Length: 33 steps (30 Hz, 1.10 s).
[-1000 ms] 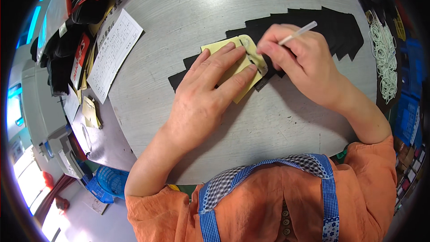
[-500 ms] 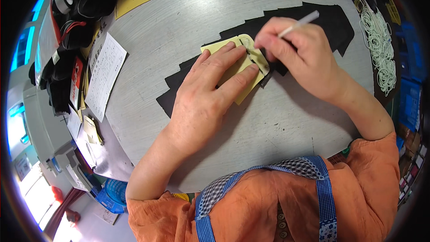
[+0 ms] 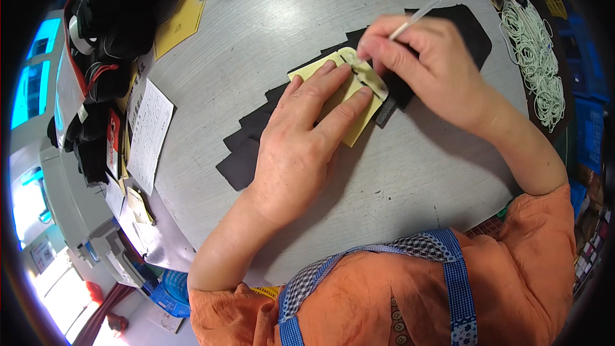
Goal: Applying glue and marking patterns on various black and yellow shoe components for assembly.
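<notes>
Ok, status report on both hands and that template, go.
Left hand flat on pale yellow card template, pinning it to overlapping black flat pieces. Right hand pinching thin white stick at template's edge. Grey table around them unobstructed.

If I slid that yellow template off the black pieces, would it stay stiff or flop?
The yellow template lies flat with crisp straight edges under the left hand, so it is probably fairly stiff card. It looks thin, so likely light. On the smooth grey table it may slide easily once released.
</notes>
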{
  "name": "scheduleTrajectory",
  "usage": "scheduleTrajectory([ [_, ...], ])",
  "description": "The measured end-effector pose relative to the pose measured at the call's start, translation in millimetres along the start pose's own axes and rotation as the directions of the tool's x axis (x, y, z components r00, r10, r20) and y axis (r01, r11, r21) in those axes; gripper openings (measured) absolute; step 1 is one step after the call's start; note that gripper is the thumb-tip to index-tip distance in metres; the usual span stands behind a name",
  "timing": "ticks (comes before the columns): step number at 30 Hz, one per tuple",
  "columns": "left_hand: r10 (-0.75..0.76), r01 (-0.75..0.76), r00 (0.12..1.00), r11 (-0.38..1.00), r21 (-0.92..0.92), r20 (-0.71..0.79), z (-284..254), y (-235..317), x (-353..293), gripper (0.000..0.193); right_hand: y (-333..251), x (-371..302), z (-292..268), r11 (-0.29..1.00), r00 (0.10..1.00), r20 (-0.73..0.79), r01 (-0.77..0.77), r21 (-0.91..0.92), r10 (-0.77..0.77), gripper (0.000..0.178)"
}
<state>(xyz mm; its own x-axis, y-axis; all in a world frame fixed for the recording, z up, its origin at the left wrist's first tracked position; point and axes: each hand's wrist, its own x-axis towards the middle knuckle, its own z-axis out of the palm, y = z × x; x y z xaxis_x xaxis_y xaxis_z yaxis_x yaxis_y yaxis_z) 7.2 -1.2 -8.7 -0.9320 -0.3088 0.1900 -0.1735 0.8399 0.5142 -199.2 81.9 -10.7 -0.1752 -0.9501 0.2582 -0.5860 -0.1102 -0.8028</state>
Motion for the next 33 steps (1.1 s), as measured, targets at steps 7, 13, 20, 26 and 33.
scheduleTrajectory([
  [7,-0.049,0.047,0.998,0.998,0.048,0.026,-2.1,2.6,4.7,0.054,-1.6,-29.7,-31.9,0.96,0.978,-0.012,-0.2,0.197,0.206,0.027],
  [13,0.023,-0.021,0.999,0.999,-0.04,0.038,7.4,6.9,25.3,0.052,12.9,-12.8,-36.9,0.987,0.977,-0.2,-0.047,0.151,0.077,0.026],
  [20,0.031,-0.037,0.997,0.995,0.091,0.066,9.1,10.1,27.4,0.053,-1.6,-24.3,-43.3,0.961,0.967,0.074,-0.25,0.116,0.243,0.027],
  [26,-0.002,0.006,0.997,0.998,-0.066,0.071,11.8,13.9,42.2,0.057,22.8,-24.3,-61.6,0.985,0.96,-0.262,-0.059,0.164,0.101,0.027],
  [33,0.062,-0.066,0.995,0.997,0.05,0.078,18.6,18.5,51.1,0.057,19.4,-21.8,-47.0,0.986,0.984,-0.053,-0.168,-0.014,0.167,0.027],
])
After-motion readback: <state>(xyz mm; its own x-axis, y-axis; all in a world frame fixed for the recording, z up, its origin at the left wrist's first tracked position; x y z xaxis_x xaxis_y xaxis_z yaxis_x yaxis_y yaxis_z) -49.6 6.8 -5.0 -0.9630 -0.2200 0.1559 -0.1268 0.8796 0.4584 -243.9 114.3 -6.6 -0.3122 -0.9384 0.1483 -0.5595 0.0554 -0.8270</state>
